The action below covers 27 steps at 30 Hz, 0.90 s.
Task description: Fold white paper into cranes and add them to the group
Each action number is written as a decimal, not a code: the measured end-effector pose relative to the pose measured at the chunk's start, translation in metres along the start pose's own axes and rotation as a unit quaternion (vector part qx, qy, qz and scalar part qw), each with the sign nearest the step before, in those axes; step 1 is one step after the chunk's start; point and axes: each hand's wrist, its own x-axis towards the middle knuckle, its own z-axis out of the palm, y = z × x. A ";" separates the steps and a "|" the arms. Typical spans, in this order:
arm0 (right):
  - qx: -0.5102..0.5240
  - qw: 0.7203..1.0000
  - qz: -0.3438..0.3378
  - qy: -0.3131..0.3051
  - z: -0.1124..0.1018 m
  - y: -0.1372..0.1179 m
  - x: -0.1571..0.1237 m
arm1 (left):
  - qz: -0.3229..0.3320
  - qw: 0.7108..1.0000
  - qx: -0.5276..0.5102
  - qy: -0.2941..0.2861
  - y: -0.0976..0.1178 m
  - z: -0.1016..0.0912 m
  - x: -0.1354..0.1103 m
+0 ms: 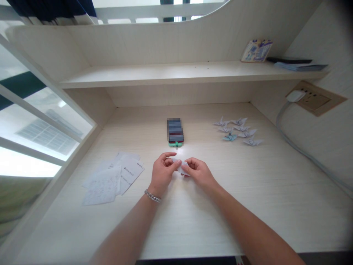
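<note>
A small piece of folded white paper (pixel 183 169) is pinched between both hands, above the middle of the desk. My left hand (pixel 163 170), with a silver chain bracelet (pixel 152 195) at its wrist, grips the paper's left side between thumb and fingers. On the other side my right hand (pixel 200 172) pinches it too, thumb on top. Fingers cover much of the paper, so its exact shape is hidden. Just beyond the hands lies a phone (pixel 175 130) with a green edge, its screen blurred out.
Several folded paper cranes (pixel 239 129), one of them blue (pixel 230 137), stand at the right back. Loose paper sheets (pixel 103 184) overlap at the left. A shelf (pixel 176 71) spans the rear. A grey cable (pixel 300 152) runs down from a wall socket (pixel 317 97) at right.
</note>
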 end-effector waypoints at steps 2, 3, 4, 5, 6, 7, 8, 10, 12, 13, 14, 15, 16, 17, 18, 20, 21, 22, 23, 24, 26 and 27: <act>-0.009 1.000 -0.010 -0.007 0.000 -0.001 0.000 | 0.000 1.000 0.001 -0.003 -0.002 0.000 0.000; -0.011 1.000 -0.012 -0.008 0.000 -0.001 0.000 | 0.000 1.000 0.002 -0.004 -0.002 -0.001 0.001; -0.006 1.000 -0.011 -0.008 0.000 -0.001 0.000 | 0.000 1.000 0.002 -0.006 -0.003 -0.001 0.001; 0.004 1.000 -0.006 -0.007 0.000 -0.001 0.000 | 0.001 1.000 0.003 -0.007 -0.003 -0.001 0.001; 0.019 1.000 0.002 -0.006 0.000 -0.001 0.000 | 0.002 1.000 0.005 -0.007 -0.003 -0.002 0.001; 0.036 0.999 0.010 -0.002 -0.001 -0.001 0.000 | 0.003 1.000 0.005 -0.009 -0.003 -0.002 0.001; 0.054 0.998 0.018 0.004 -0.001 -0.001 0.001 | 0.002 1.000 0.004 -0.014 -0.002 -0.003 0.001; 0.093 0.995 0.027 0.015 -0.002 -0.002 0.001 | 0.003 0.999 -0.005 -0.039 0.001 -0.004 0.001; 0.135 0.990 0.036 0.020 -0.005 -0.005 0.000 | 0.019 0.997 -0.017 -0.077 0.005 -0.004 0.000; 0.155 0.987 0.045 0.014 -0.006 -0.007 -0.001 | 0.030 0.995 -0.017 -0.095 0.006 -0.004 -0.001; 0.174 0.983 0.060 0.003 -0.007 -0.010 -0.002 | 0.041 0.993 -0.011 -0.108 0.008 -0.003 -0.001; 0.190 0.979 0.074 -0.015 -0.008 -0.012 -0.004 | 0.049 0.992 0.000 -0.117 0.008 -0.003 -0.001; 0.204 0.975 0.086 -0.036 -0.008 -0.015 -0.005 | 0.053 0.991 0.014 -0.123 0.009 -0.003 -0.002; 0.214 0.971 0.094 -0.056 -0.009 -0.016 -0.006 | 0.056 0.990 0.028 -0.126 0.008 -0.003 -0.002; 0.222 0.967 0.098 -0.073 -0.008 -0.017 -0.008 | 0.059 0.989 0.039 -0.127 0.008 -0.002 -0.002; 0.227 0.965 0.097 -0.092 -0.008 -0.017 -0.009 | 0.061 0.989 0.055 -0.125 0.006 -0.002 -0.002; 0.222 0.966 0.095 -0.094 -0.007 -0.016 -0.008 | 0.060 0.989 0.059 -0.124 0.005 -0.002 -0.002; 0.210 0.969 0.092 -0.091 -0.007 -0.014 -0.008 | 0.058 0.989 0.060 -0.123 0.004 -0.003 -0.001; 0.193 0.974 0.088 -0.082 -0.007 -0.012 -0.006 | 0.055 0.989 0.057 -0.124 0.004 -0.002 -0.001; 0.172 0.979 0.081 -0.068 -0.007 -0.011 -0.005 | 0.051 0.990 0.053 -0.123 0.003 -0.002 0.000; 0.133 0.989 0.055 -0.029 -0.006 -0.008 -0.002 | 0.043 0.992 0.047 -0.109 0.001 -0.002 0.001; 0.116 0.992 0.037 -0.008 -0.006 -0.007 -0.001 | 0.037 0.994 0.047 -0.096 0.000 -0.002 0.002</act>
